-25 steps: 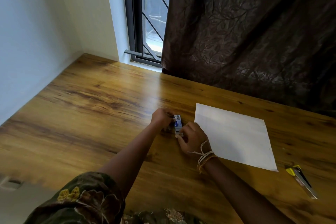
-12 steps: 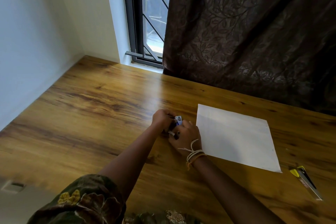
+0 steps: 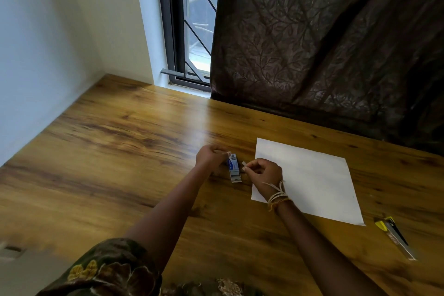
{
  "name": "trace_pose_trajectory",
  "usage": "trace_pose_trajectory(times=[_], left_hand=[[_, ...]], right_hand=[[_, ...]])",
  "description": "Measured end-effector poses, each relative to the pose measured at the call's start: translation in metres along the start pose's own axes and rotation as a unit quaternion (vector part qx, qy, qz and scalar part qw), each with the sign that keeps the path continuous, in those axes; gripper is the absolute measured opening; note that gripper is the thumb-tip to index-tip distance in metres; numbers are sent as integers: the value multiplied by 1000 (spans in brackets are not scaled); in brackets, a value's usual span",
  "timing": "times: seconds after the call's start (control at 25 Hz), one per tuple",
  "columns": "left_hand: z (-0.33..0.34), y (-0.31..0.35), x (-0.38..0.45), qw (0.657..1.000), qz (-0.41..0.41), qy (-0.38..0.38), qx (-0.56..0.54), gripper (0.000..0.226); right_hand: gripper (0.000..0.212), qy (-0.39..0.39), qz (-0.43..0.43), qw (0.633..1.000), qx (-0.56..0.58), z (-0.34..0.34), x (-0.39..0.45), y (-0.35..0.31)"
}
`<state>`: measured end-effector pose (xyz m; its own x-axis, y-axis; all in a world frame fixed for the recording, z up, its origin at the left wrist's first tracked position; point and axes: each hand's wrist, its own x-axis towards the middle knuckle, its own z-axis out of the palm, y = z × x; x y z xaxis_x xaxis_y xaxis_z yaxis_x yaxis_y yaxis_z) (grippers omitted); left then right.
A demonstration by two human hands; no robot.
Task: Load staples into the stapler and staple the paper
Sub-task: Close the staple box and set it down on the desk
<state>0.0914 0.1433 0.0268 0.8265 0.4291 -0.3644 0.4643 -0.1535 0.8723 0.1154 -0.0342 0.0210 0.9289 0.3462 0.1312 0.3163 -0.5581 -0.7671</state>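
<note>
A small blue and white staple box (image 3: 233, 168) lies on the wooden table (image 3: 120, 151), its inner tray slid out toward me. My left hand (image 3: 211, 158) pinches the box's far end. Just right of the box, my right hand (image 3: 263, 173) holds a short pale strip of staples (image 3: 244, 164) between thumb and fingers, slightly above the table. A white sheet of paper (image 3: 310, 180) lies flat to the right, partly under my right wrist. The yellow, black and silver stapler (image 3: 394, 238) lies at the table's right, away from both hands.
A dark patterned curtain (image 3: 324, 43) hangs behind the table's far edge. A barred window (image 3: 192, 31) is at the back, and a white wall runs along the left. The table's near edge is by my patterned sleeve (image 3: 108, 271).
My right hand has drawn back to the right from the box, now holding a strip of staples. The box's tray shows slid out. My left hand stays on the box.
</note>
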Motion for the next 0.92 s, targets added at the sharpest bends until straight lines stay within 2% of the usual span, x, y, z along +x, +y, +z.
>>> trace_pose_trajectory(times=[0.12, 0.28, 0.48, 0.72, 0.92], left_hand=[[0, -1, -6, 998, -2, -11, -55, 27], [0, 4, -7, 998, -29, -52, -34, 31], [-2, 7, -5, 997, -42, -57, -17, 29], [-1, 5, -3, 998, -37, -52, -26, 11], [0, 5, -4, 997, -41, -59, -23, 31]], right_hand=[[12, -10, -3, 1000, 8, 7, 7, -8], [20, -1, -21, 1000, -6, 14, 15, -19], [10, 12, -41, 999, -22, 16, 19, -23], [12, -38, -28, 997, -53, 11, 21, -25], [12, -39, -60, 989, -129, 5, 15, -27]])
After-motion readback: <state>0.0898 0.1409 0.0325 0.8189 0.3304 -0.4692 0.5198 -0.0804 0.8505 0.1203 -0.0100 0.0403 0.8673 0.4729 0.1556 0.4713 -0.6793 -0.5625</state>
